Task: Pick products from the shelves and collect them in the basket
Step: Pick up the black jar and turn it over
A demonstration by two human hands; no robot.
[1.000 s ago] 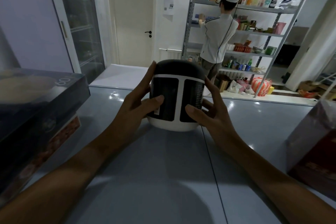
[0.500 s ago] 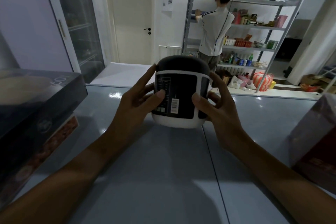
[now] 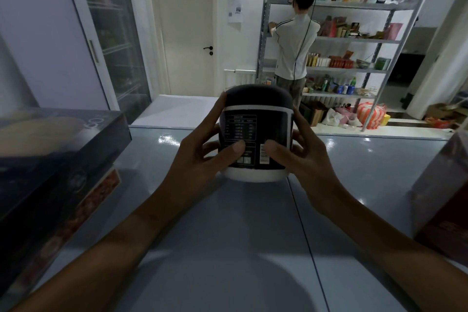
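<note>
A round black tub with a white band, white base and a printed label with a barcode (image 3: pixel 255 132) is held upright just above the glossy grey surface (image 3: pixel 228 248). My left hand (image 3: pixel 202 149) grips its left side, thumb pressed on the label. My right hand (image 3: pixel 301 157) grips the right side, thumb beside the barcode. No basket shows in this view.
A dark flat box (image 3: pixel 50 159) lies stacked on a patterned box at the left. A reddish carton (image 3: pixel 445 197) stands at the right edge. Across the room a person in a white top (image 3: pixel 295 43) faces a metal shelf rack (image 3: pixel 354 40) full of products. A glass-door cabinet (image 3: pixel 111 33) is at the left.
Both hands have turned the tub so the label panel and barcode now face me, and they have lifted it slightly. The view has tilted up a little.
</note>
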